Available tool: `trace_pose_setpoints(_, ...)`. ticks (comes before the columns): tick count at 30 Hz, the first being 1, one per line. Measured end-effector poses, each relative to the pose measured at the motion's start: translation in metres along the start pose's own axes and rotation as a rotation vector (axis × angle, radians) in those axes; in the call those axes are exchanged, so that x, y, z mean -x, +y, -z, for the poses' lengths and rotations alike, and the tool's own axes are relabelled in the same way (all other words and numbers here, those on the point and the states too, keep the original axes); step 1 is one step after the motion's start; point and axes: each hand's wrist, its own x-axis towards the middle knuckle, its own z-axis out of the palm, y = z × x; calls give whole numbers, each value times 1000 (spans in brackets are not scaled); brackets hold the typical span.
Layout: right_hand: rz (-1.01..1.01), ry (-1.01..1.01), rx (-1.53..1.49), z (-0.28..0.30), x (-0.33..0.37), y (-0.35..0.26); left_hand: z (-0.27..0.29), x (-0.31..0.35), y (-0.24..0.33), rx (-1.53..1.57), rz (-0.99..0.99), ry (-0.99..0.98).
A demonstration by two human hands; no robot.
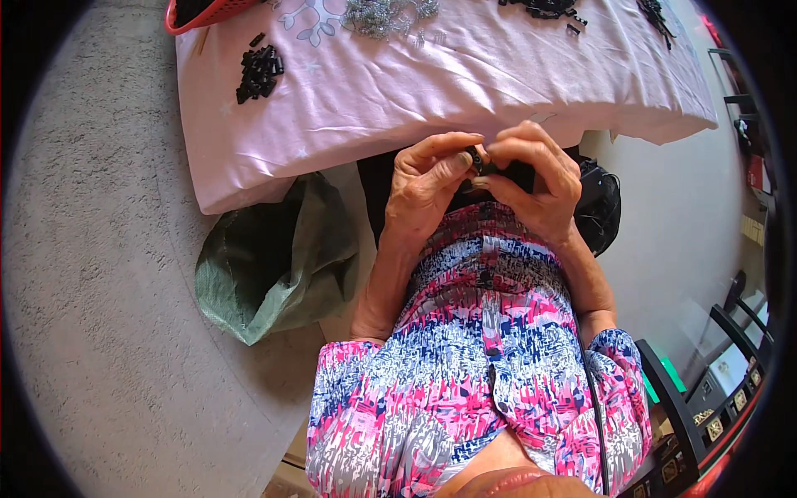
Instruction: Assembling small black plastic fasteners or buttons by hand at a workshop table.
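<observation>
Just off the table's near edge, my two hands meet in front of my body. My left hand [425, 178] pinches a small black plastic part [476, 158] between thumb and fingers. From the other side my right hand [540, 178] closes in on the same part, its fingers curled and a little blurred, the thumb tip at the part's lower end. The fingers hide most of the part, so its full shape does not show.
A pink cloth [374, 95] covers the table. On it lie black tube-like pieces [260, 73], silvery small pieces [386, 15], more black pieces [544, 8] and thin black pieces [657, 21]. A red basket [217, 12] stands far left. An open green sack [249, 311] sits on the floor.
</observation>
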Motion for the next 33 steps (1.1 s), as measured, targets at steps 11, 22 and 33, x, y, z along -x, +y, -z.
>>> trace_pose_setpoints(11,117,-154,-92,0,-3,10,6,-1,-1,166,196,-122)
trace_pose_setpoints(22,128,-162,-126,-2,0,13,10,1,-5,189,208,-96)
trace_pose_setpoints(33,177,-114,-65,-7,3,6,13,2,-9,245,230,-136)
